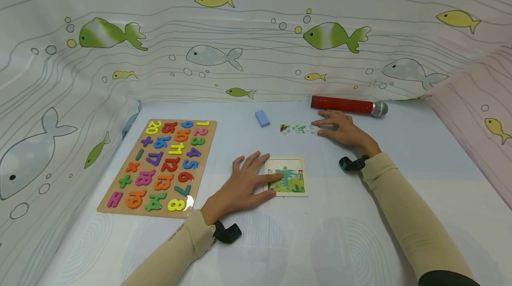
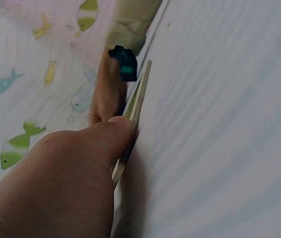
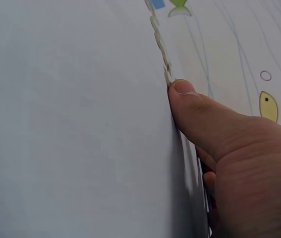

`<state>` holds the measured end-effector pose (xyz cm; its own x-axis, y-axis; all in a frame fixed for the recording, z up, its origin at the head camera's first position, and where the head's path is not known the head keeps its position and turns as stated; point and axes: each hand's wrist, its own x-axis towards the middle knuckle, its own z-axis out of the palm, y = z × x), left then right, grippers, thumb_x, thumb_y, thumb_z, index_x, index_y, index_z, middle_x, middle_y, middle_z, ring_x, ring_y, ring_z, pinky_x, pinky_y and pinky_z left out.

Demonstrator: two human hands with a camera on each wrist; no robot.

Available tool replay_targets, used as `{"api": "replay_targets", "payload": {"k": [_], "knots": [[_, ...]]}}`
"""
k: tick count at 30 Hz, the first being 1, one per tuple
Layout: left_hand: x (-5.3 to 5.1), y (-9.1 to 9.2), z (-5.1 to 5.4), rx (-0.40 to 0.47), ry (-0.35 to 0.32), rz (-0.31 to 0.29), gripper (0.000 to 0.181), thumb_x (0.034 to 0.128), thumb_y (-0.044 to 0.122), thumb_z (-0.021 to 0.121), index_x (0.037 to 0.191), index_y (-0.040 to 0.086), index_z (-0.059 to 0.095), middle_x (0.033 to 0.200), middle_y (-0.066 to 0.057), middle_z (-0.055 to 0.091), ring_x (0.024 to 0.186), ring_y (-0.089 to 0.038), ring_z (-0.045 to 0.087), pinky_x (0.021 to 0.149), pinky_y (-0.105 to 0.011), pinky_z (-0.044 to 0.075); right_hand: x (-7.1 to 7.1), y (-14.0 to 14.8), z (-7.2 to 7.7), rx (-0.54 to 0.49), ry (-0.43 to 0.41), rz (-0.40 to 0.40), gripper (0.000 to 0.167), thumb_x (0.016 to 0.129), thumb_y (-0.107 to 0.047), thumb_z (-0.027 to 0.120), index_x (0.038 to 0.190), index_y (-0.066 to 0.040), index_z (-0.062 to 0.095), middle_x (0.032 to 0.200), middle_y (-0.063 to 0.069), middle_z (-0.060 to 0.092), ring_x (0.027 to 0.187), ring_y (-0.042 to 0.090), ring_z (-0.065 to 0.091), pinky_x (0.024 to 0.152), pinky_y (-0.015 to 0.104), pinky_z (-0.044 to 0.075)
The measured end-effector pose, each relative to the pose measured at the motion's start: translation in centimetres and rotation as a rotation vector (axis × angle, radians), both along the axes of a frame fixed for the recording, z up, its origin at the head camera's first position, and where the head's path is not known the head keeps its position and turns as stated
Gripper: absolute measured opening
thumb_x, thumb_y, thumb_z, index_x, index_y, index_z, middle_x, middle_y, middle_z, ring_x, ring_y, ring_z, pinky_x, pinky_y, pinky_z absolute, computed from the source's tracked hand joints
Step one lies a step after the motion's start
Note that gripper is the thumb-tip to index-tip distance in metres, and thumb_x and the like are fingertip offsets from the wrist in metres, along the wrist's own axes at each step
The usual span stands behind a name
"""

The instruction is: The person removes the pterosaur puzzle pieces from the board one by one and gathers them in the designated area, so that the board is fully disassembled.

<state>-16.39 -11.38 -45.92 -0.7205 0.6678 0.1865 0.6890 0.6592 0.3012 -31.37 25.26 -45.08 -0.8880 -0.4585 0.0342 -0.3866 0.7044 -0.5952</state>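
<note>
In the head view, a small square jigsaw puzzle board [image 1: 296, 185] with a pale frame and a green crocodile picture lies on the table. My left hand [image 1: 244, 183] rests on its left side, fingers spread, with one finger across the picture and the thumb near the lower left edge. In the left wrist view the thumb covers part of the board's edge [image 2: 144, 82]. Farther back, several loose puzzle pieces [image 1: 299, 129] lie in a row. My right hand [image 1: 340, 128] is at the row's right end, its thumb [image 3: 185, 94] touching the end piece; its other fingertips are partly hidden.
A wooden number board [image 1: 105, 203] with colourful digits and signs lies at left. A blue block [image 1: 262, 118] sits left of the loose pieces. Behind my right hand is a red toy microphone [image 1: 344, 104]. Fish-patterned cloth [image 1: 160, 63] rises at the back and sides.
</note>
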Motion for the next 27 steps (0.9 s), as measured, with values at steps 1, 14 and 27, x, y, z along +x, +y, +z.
{"api": "replay_targets", "payload": {"k": [1, 14, 27], "knots": [[0.01, 0.01, -0.02, -0.002, -0.001, 0.002, 0.049, 0.0978, 0.056, 0.056, 0.145, 0.043, 0.056, 0.165, -0.013, 0.034, 0.155, -0.04, 0.025, 0.113, -0.067, 0.019, -0.02, 0.0, -0.04, 0.001, 0.001, -0.001, 0.039, 0.096, -0.025, 0.072, 0.134, -0.016, 0.069, 0.163, 0.016, 0.038, 0.154, 0.041, 0.019, 0.118, 0.07, 0.007], [0.16, -0.03, -0.02, -0.001, -0.004, 0.003, 0.049, 0.0978, 0.055, 0.056, 0.145, 0.042, 0.056, 0.165, -0.013, 0.034, 0.154, -0.04, 0.025, 0.113, -0.068, 0.018, 0.02, -0.25, -0.34, -0.011, 0.007, -0.026, 0.039, 0.096, -0.024, 0.072, 0.133, -0.015, 0.07, 0.162, 0.015, 0.04, 0.153, 0.039, 0.021, 0.119, 0.067, 0.008], [-0.04, 0.0, -0.06, -0.016, -0.002, 0.002, 0.05, 0.098, 0.056, 0.056, 0.146, 0.043, 0.054, 0.166, -0.012, 0.033, 0.155, -0.039, 0.024, 0.113, -0.067, 0.019, 0.13, 0.02, -0.13, -0.083, -0.046, -0.08, 0.043, 0.097, -0.029, 0.07, 0.138, -0.015, 0.065, 0.161, 0.013, 0.043, 0.154, 0.037, 0.024, 0.122, 0.065, 0.012]]}}
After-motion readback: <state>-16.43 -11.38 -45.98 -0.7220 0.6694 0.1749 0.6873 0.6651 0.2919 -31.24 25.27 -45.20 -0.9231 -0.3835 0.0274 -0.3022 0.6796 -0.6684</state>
